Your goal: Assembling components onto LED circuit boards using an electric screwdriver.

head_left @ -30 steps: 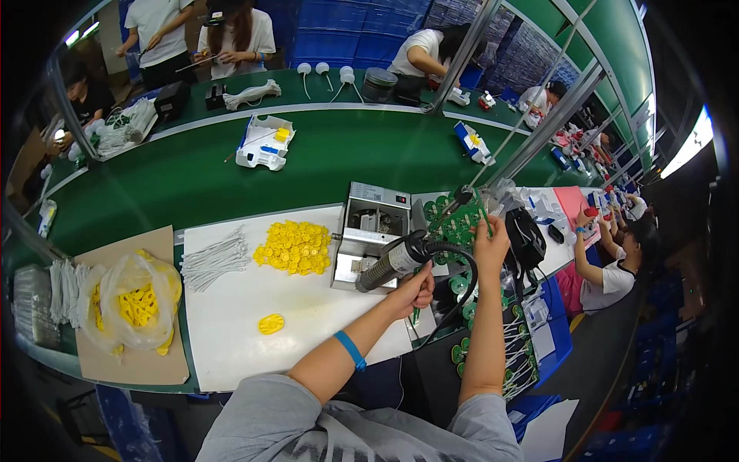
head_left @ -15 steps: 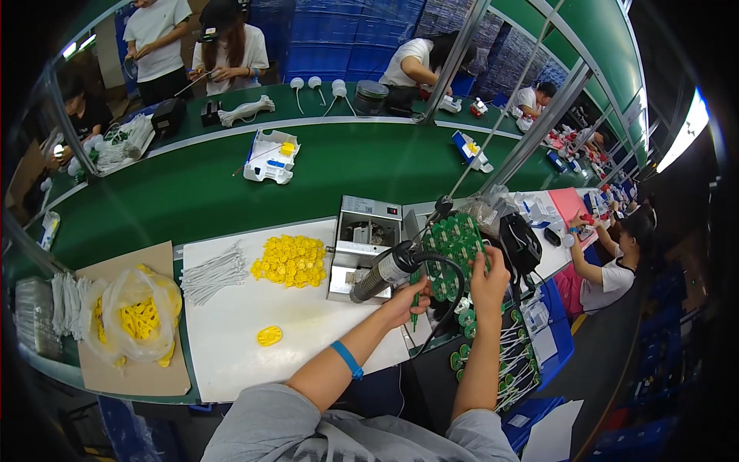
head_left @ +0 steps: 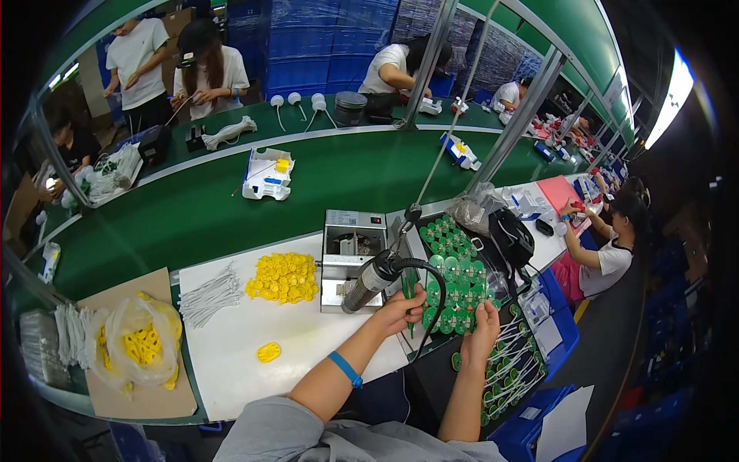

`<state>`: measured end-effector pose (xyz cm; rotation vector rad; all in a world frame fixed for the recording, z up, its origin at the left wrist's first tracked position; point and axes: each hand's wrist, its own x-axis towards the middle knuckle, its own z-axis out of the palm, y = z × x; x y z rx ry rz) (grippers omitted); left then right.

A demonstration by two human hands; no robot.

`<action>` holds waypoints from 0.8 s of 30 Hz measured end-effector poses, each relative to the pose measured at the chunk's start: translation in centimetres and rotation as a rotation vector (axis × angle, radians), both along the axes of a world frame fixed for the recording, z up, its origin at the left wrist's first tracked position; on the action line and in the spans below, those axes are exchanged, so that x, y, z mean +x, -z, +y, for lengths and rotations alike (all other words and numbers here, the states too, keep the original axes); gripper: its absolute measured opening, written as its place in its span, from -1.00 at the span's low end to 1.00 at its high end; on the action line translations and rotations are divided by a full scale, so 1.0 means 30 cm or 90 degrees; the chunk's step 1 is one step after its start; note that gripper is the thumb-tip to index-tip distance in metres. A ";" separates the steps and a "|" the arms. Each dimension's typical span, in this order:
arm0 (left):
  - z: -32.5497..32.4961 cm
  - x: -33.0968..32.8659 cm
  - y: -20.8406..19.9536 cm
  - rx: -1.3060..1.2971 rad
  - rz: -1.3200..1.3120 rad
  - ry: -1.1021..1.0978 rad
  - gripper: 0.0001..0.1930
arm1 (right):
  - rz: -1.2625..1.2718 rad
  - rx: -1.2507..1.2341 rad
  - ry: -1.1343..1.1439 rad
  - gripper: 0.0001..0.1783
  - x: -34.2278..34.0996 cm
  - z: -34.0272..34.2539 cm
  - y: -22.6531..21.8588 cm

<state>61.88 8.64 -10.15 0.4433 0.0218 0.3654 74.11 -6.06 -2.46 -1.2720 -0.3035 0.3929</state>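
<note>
My right hand (head_left: 483, 333) pinches the near right corner of a panel of round green circuit boards (head_left: 454, 286). Closed around a slim green strip (head_left: 410, 291) is my left hand (head_left: 403, 309), at the panel's left side; the strip's exact kind is unclear. An electric screwdriver (head_left: 369, 283) with a black cable hangs just left of it, in front of a metal screw feeder (head_left: 354, 242). More round green boards (head_left: 446, 233) lie beyond the panel. Green boards with white wires (head_left: 512, 369) lie right of my right hand.
Yellow plastic parts (head_left: 283, 278) are heaped on the white work surface, with white wires (head_left: 210, 296) beside them and a single yellow part (head_left: 269, 353) nearer. A bag of yellow parts (head_left: 142, 339) stands left. A black bag (head_left: 511, 239) sits right; co-workers sit across the green conveyor (head_left: 339, 173).
The board panel has come down from a raised, tilted pose and lies flatter. My right hand has moved down with its corner. The view has shifted slightly.
</note>
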 end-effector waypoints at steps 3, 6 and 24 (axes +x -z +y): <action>-0.005 0.001 -0.025 0.012 0.008 0.011 -0.86 | 0.046 0.066 0.002 -0.71 -0.004 -0.018 0.016; -0.003 0.013 -0.041 0.003 -0.009 0.036 -0.86 | 0.024 0.082 0.027 -0.74 0.004 -0.026 0.029; -0.037 0.140 -0.129 0.066 0.060 -0.067 -0.91 | 0.079 0.240 0.077 -0.81 0.123 -0.056 -0.186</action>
